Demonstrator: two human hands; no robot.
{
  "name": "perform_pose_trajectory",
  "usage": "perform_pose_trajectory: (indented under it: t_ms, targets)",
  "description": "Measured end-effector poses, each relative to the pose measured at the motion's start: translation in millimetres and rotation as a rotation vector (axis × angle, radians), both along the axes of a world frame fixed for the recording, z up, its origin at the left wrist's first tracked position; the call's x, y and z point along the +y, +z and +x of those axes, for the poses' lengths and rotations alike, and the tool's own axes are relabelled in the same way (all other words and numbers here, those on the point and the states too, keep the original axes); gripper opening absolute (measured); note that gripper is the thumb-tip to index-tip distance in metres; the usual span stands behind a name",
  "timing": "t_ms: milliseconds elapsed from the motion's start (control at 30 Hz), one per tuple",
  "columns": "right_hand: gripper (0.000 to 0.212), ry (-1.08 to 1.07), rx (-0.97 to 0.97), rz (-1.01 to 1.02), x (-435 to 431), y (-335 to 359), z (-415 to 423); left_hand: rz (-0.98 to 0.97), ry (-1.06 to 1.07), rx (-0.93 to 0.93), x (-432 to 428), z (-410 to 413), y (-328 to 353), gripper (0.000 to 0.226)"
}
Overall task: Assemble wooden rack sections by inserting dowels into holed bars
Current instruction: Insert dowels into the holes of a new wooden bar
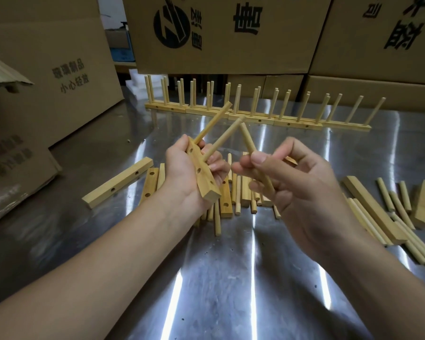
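My left hand (182, 168) grips a holed wooden bar (204, 177) above the steel table. Two dowels (219, 143) stand in its upper holes and slant up to the right; two lower holes show bare. My right hand (292, 182) pinches a loose dowel (255, 163) between thumb and fingers, just right of the bar, its top end near the second inserted dowel. Under both hands lies a pile of loose dowels and bars (231, 200).
Finished rack sections (255, 114) stand in a row at the back of the metal table (231, 278). A single holed bar (118, 182) lies left. More bars and dowels (383, 212) lie right. Cardboard boxes (59, 69) wall the left and back.
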State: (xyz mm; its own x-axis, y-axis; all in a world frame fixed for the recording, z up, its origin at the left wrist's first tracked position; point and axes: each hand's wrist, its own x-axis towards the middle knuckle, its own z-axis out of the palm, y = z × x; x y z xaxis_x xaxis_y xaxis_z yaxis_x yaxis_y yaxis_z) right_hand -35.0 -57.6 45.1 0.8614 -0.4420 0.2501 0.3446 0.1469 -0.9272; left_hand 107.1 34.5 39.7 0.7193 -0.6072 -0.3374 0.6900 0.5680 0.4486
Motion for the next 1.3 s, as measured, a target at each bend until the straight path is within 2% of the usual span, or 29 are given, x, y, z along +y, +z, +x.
perform_pose_trajectory:
  t_ms: [67, 133, 167, 333, 367, 500, 600, 700, 767, 900, 1100, 1167, 1300]
  targets:
    - [0.020, 0.057, -0.019, 0.039, 1.2, 0.6, 1.5, 0.013, -0.004, -0.015, 0.6, -1.4, -0.1, 0.039]
    - [0.041, 0.129, -0.030, 0.058, 1.9, 1.1, 1.9, 0.029, -0.016, -0.033, 1.7, -3.3, -0.1, 0.038]
    - [0.043, 0.156, -0.036, 0.049, 2.0, 1.2, 1.8, 0.038, -0.025, -0.043, 2.3, -4.5, 0.1, 0.038]
    - [0.019, 0.166, -0.043, 0.044, 1.1, -1.0, 1.8, 0.083, -0.020, -0.049, 3.3, -9.8, 3.2, 0.038]
    - [0.014, 0.168, -0.065, 0.080, 1.9, -0.6, 1.8, 0.086, -0.016, -0.045, 2.9, -10.5, 3.2, 0.038]
    - [0.024, 0.182, -0.160, 0.255, 5.9, 2.4, 2.0, 0.062, -0.057, -0.071, -0.6, -13.8, 2.6, 0.039]
    - [0.007, 0.239, -0.176, 0.427, 11.0, 5.3, -0.8, 0.052, -0.093, -0.126, -2.6, -17.3, 1.0, 0.040]
    - [0.033, 0.272, -0.150, 0.539, 16.5, 9.0, -3.7, 0.050, -0.106, -0.173, -4.4, -23.2, -1.6, 0.041]
    - [0.032, 0.252, -0.168, 0.505, 20.4, 10.1, -4.4, 0.046, -0.107, -0.189, -5.7, -26.3, -2.9, 0.042]
    - [0.016, 0.228, -0.236, 0.463, 25.0, 12.7, -6.1, 0.036, -0.128, -0.190, -5.6, -30.5, -4.1, 0.044]
    - [0.018, 0.219, -0.269, 0.421, 26.5, 15.2, -7.6, 0.022, -0.122, -0.190, -5.7, -33.9, -2.6, 0.042]
    - [0.025, 0.220, -0.253, 0.417, 28.0, 13.6, -7.2, 0.009, -0.118, -0.188, -5.6, -35.3, -1.1, 0.043]
    - [0.057, 0.191, -0.196, 0.409, 31.9, 12.9, -7.2, 0.008, -0.108, -0.202, -5.4, -38.3, 0.4, 0.044]
